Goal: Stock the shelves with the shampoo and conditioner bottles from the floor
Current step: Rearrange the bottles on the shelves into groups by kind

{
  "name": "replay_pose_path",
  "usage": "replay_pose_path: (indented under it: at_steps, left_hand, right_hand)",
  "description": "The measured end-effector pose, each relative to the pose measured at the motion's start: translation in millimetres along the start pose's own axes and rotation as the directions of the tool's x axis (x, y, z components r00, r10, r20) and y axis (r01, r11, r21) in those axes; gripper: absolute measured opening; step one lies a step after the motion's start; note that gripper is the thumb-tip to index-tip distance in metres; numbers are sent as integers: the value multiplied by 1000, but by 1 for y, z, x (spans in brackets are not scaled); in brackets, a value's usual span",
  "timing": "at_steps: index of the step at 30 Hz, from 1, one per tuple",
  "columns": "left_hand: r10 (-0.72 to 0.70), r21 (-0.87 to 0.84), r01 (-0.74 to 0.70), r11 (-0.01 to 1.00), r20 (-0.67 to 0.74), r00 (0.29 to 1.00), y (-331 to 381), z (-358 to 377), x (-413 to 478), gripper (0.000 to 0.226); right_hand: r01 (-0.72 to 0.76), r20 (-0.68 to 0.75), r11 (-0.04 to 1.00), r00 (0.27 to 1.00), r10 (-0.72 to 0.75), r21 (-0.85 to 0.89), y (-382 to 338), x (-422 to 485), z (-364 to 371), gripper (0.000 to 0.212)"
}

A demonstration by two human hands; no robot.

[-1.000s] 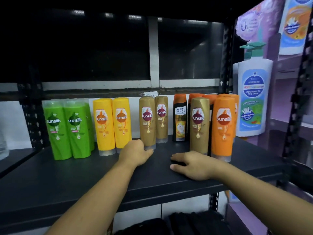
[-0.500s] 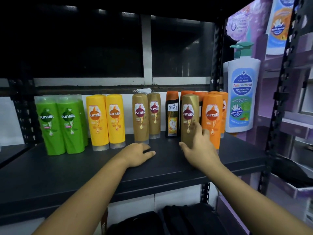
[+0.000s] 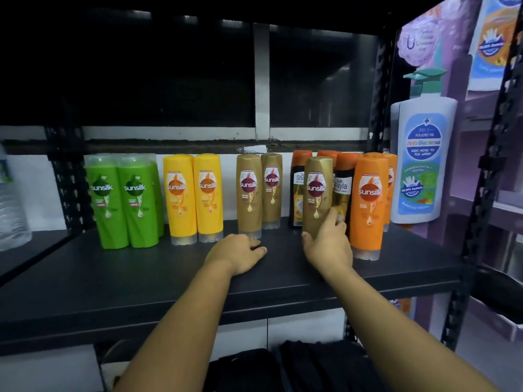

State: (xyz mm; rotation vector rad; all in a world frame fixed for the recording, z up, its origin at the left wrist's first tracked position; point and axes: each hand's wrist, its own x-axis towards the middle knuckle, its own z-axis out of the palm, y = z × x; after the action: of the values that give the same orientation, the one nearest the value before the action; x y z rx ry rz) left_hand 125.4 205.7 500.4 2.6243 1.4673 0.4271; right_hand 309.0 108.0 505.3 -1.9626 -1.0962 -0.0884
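Observation:
My right hand [image 3: 328, 244] grips the base of a gold Sunsilk bottle [image 3: 317, 190], which stands slightly tilted in front of the row on the black shelf [image 3: 141, 281]. My left hand [image 3: 237, 251] rests flat on the shelf, fingers loosely together, just before two more gold bottles [image 3: 259, 190]. Along the back stand green bottles [image 3: 121, 202], yellow bottles [image 3: 192, 198], dark Shayla bottles [image 3: 342, 193] with orange caps, and orange bottles [image 3: 368, 205].
A large white pump bottle [image 3: 424, 154] stands at the shelf's right end beside a black upright post [image 3: 486, 193]. A clear water bottle [image 3: 11, 210] sits on the neighbouring shelf at far left. Dark bags [image 3: 283, 369] lie below the shelf.
My right hand rose from lying flat on the shelf and closed around the lower part of the front gold bottle. My left hand stayed on the shelf.

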Motion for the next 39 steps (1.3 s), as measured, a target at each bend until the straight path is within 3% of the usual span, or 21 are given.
replay_pose_path:
  at_steps: [4,8,14,25,32,39]
  left_hand:
    - [9,52,-8,999,-24,1000,7,-2,-5,49]
    - [2,52,0,999,-37,999,8,-2,-5,49]
    - [2,34,-1,999,-51,999,6,-2,-5,48]
    - [-3,-43,-1,999,-108,994,2,2,-2,43]
    - [-120,-199,58,978,-312,942,-5,0,3,24]
    - [-78,-298,-49,953,-401,913,-6,2,5,53]
  right_hand:
    - [-43,41,999,998,42,18,-11,12,7,93]
    - [-8,57,1000,998,9,-19,-26,17,23,79]
    - [3,218,992,975,-30,123,-34,34,48,58]
    - [91,171,974,977,-128,209,-32,49,68,45]
    - [112,156,971,977,-146,211,-26,52,73,43]
    - [106,160,976,978,-137,191,-25,54,77,42]
